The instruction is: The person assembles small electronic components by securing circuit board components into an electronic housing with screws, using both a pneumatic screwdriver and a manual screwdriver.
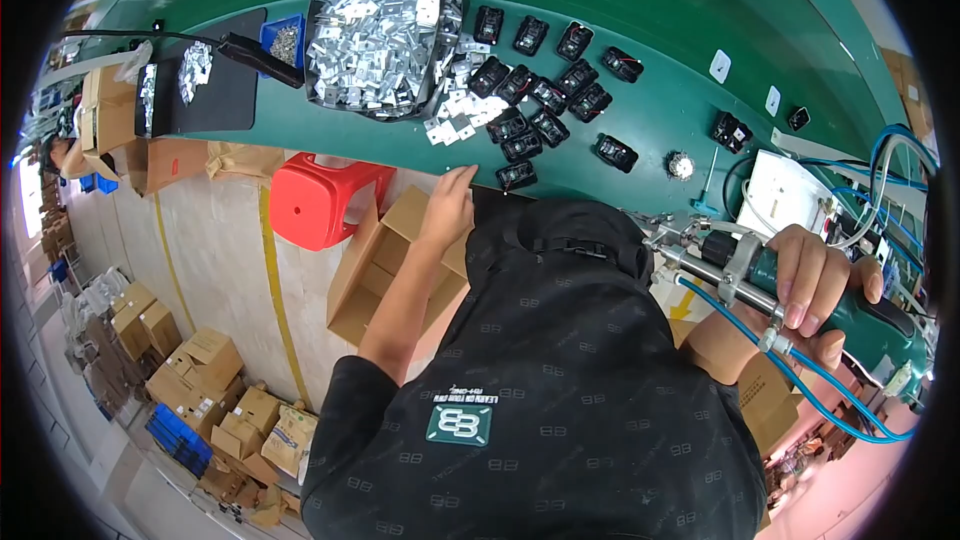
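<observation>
At the near edge of the green table (330, 130), my left hand (450, 206) rests with its fingers reaching over the edge. It lies just below a spread of small metal plates (460, 125), and nothing shows in its grasp; the fingertips' underside is hidden. On the right, my right hand (815, 275) is wrapped over a green power tool (890, 345) mounted on a metal rod fixture (725, 285). Blue air hoses (760, 345) run beneath that hand. Several black plastic housings (550, 95) are scattered on the table ahead, some with thin wires.
A black bin (375, 35) heaped with metal plates stands at the back left, beside a blue tray (284, 40) of small parts. A T-handle tool (707, 195) and a pile of screws (680, 166) lie at right. A red stool (305, 202) and open carton (375, 280) stand below.
</observation>
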Action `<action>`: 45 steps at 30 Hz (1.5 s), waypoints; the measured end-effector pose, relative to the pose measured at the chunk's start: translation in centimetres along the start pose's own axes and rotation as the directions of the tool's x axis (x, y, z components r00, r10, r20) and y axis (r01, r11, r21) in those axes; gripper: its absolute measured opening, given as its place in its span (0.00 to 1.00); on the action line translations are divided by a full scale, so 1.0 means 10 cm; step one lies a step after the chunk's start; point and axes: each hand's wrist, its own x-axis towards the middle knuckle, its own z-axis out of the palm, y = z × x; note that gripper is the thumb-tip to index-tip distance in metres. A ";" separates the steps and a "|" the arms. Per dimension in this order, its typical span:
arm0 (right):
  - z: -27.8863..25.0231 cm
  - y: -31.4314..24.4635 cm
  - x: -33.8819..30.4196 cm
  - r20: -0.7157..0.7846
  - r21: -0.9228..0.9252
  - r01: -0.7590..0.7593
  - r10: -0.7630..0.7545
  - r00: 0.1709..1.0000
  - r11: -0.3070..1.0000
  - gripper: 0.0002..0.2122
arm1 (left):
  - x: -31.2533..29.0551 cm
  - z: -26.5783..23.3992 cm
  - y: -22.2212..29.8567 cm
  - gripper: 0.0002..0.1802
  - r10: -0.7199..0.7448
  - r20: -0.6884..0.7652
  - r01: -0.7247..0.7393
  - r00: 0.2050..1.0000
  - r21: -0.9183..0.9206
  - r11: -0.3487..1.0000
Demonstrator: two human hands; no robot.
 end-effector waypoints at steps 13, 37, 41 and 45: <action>0.03 0.08 0.02 -0.002 -0.016 -0.051 0.051 0.999 0.999 0.21 | 0.23 0.50 0.19 0.31 -0.073 -0.029 0.075 0.997 0.084 0.994; 0.36 -0.13 -0.13 -0.084 -0.126 0.043 -0.054 0.995 0.991 0.20 | 0.52 -0.58 1.89 0.30 0.417 0.017 -0.392 0.909 -0.305 0.868; 0.40 -0.15 -0.16 -0.136 -0.156 0.008 -0.030 0.990 0.988 0.15 | 0.53 -0.60 1.96 0.28 0.418 0.037 -0.389 0.908 -0.295 0.873; 0.38 -0.08 -0.18 -0.131 -0.159 0.001 -0.022 0.991 0.987 0.15 | 0.50 -0.61 1.93 0.30 0.405 0.013 -0.388 0.914 -0.266 0.883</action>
